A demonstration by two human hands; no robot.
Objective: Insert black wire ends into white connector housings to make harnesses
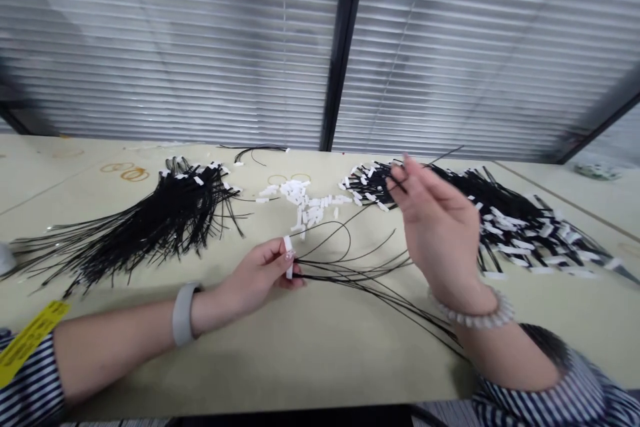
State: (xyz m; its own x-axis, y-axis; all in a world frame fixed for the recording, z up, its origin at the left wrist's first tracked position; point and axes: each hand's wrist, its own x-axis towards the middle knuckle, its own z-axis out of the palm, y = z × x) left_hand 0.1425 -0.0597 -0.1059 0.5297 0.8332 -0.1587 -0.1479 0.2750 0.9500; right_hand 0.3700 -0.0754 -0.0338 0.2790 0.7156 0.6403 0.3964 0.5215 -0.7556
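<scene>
My left hand (265, 273), at the centre, pinches a white connector (289, 257) held upright. From it several thin black wires (370, 283) fan out to the right over the table. Raised at the right, my right hand (437, 233) has its fingertips closed on a single black wire (360, 211), which runs down and left towards the connector. The wire's far end sticks up past the right fingers. Behind the hands lies a loose pile of small white connectors (313, 207).
A large bundle of black wires (155, 227) lies on the table (225, 373) at the left. More black wires with white ends (520, 220) spread across the right. Tan rubber bands (135, 174) lie at the back left. Window blinds (175, 67) rise behind the table.
</scene>
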